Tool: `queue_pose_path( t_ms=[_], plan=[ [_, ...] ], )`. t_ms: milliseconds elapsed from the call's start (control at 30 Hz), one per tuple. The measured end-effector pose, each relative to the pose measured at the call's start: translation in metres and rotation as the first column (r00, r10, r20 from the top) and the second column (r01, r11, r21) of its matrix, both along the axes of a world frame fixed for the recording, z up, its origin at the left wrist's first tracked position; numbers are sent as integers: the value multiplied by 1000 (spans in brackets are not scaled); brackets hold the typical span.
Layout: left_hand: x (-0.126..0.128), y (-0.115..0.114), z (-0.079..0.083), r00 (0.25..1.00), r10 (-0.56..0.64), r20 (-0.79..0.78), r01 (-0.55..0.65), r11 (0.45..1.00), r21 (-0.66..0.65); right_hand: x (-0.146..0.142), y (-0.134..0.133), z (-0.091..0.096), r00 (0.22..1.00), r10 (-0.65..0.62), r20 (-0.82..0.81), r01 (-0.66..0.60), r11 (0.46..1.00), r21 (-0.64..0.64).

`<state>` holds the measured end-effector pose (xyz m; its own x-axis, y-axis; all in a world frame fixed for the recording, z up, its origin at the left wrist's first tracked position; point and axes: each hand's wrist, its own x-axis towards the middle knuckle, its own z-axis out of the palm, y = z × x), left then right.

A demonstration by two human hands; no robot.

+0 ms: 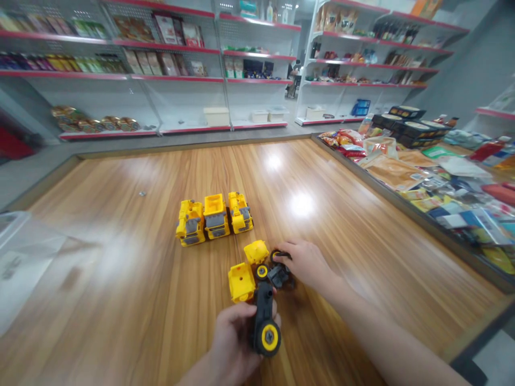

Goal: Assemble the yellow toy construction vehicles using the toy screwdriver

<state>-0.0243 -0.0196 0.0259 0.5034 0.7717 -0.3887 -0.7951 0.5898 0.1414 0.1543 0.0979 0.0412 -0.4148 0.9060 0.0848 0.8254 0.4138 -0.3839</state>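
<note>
The left hand (233,338) is clamped around a black toy base (263,303) with a yellow-hubbed wheel, raised over the wooden desk (120,279). At one o'clock from that base, the right hand (306,262) has its fingers on a dark wheeled part (279,276); I cannot tell whether they grip it. A yellow truck bed (240,283) lies at ten o'clock, a yellow piece (256,251) near twelve, and three toy trucks (216,219) stand side by side at eleven.
</note>
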Motion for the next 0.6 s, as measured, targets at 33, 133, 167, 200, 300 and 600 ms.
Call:
queue_pose_path(
  t_ms=[33, 133, 167, 200, 300, 600],
  plan=[
    [0, 1, 0, 999, 23, -23, -23, 1000, -2, 0, -1, 0, 1000, 6, 15, -6, 1000, 2],
    [-2, 4, 0, 988, 113, -103, -115, 993, -5, 1, -3, -1, 999, 10, 45, -11, 1000, 17],
    [-3, 5, 0, 984, 132, -121, -134, 991, -5, 1, -4, -1, 999, 11, 50, -12, 1000, 23],
    [-4, 7, 1, 981, 141, -131, -143, 990, -6, 2, -5, -1, 998, 15, 54, -17, 999, 27],
    [-5, 9, 1, 986, 119, -119, -120, 993, -6, 6, -6, -2, 997, 62, 51, -63, 997, 32],
    [-5, 5, -4, 995, 56, -78, -54, 998, 35, 22, -7, -10, 972, 231, -34, -229, 972, 50]
  ],
)
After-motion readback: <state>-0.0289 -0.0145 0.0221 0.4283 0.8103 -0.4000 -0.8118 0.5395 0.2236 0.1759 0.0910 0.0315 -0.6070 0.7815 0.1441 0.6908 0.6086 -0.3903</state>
